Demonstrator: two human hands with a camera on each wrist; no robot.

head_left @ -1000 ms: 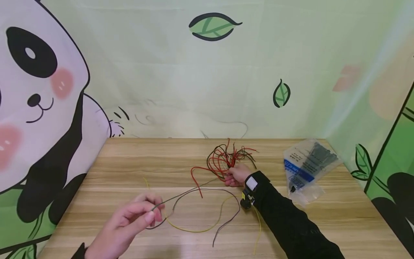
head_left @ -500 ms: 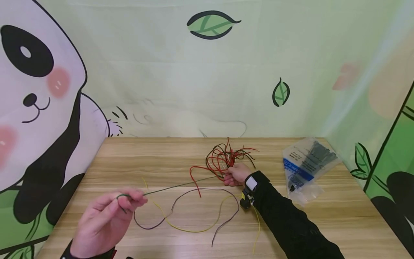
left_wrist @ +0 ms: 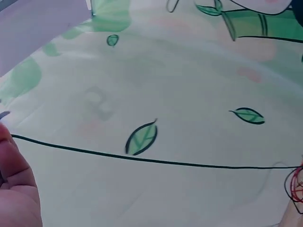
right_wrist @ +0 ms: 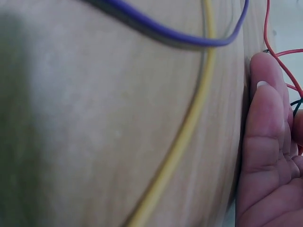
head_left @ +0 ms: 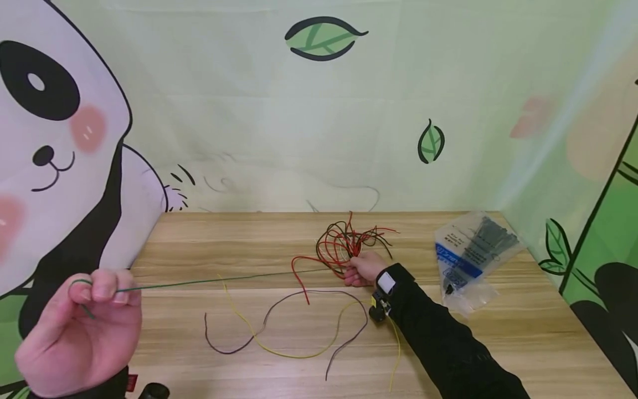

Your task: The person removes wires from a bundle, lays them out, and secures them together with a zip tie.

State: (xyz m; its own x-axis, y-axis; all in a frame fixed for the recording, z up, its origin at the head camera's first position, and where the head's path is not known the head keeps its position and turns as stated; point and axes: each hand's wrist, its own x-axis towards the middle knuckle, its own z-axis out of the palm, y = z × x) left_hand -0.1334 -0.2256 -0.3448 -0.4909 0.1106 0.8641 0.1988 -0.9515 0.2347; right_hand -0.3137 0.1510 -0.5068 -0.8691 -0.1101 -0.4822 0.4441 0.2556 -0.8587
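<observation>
Green wire (head_left: 169, 284) runs nearly straight, lower left to centre. Left hand (head_left: 87, 332) pinches it near one end; right hand (head_left: 369, 267), right of centre, grips the bundle (head_left: 355, 244), fingers curled. We judge the step: separating it; next calls for steady pull, bundle held. Far end hidden; right grip partly so.

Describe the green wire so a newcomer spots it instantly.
On the wooden table, find the red-and-dark wire tangle at the right hand. From there, the green wire runs to the left hand, nearly straight, unlike the curved purple wire and yellow wire.
</observation>
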